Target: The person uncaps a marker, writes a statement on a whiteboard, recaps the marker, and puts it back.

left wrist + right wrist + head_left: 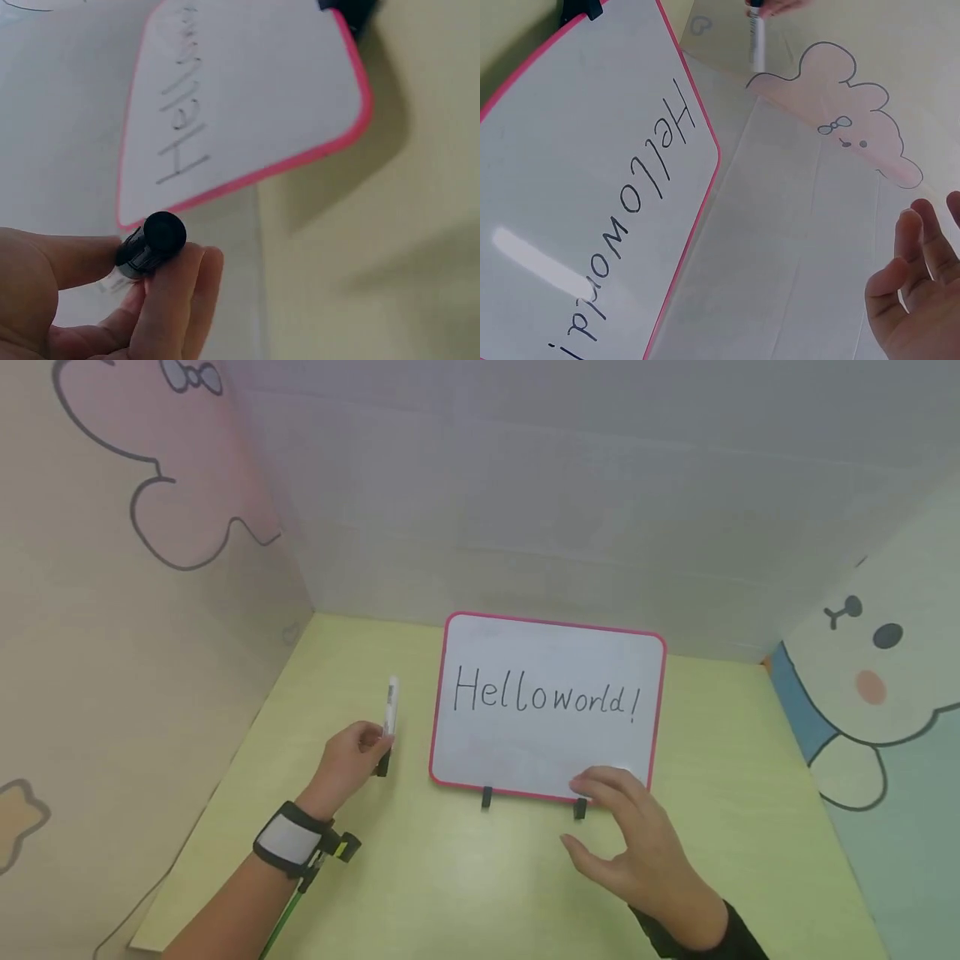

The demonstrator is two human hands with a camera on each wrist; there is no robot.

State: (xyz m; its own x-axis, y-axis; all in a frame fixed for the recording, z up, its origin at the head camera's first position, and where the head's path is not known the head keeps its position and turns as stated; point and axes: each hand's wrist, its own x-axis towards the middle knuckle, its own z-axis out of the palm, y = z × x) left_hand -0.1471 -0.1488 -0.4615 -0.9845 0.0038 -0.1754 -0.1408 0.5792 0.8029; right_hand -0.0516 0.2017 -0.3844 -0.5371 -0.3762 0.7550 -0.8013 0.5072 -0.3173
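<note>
In the head view my left hand (352, 756) pinches a white marker (391, 706) between thumb and fingers. The marker stands nearly upright, black end down, left of the whiteboard. Its round black end (165, 235) faces the camera in the left wrist view. The whiteboard (540, 752) has a pink frame, carries "Hello world!" in black handwriting, and leans back on two black feet. My right hand (637, 847), fingers and thumb spread apart, is in front of the board's lower right corner and holds nothing. In the right wrist view that hand (922, 300) also shows loosely spread fingers.
The pale yellow table (450, 885) lies under both hands, with a grey-white wall (525, 510) behind it. Cartoon-printed walls stand on the left and right. Two black feet (580, 809) jut out below the board's front edge.
</note>
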